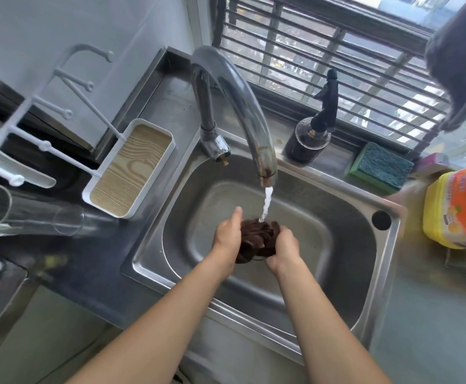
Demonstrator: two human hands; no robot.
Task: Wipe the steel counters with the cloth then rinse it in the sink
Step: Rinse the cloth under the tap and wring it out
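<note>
Gripped the bunched cloth [256, 239] between left hand [226, 234] and right hand [284, 249], over the sink [337, 245] under the tap [243, 106] stream; best kneaded and turned so water reached every fold, then wrung low in the basin.

Home kitchen: steel sink [387, 275], running tap [243, 106], sponge [381, 169], detergent tub [459, 209] (barred window behind).

Over the steel sink [337, 278], the left hand [227, 234] and right hand [284, 249] hold a bunched brown cloth [256, 239] under water running from the tap [243, 106].
</note>
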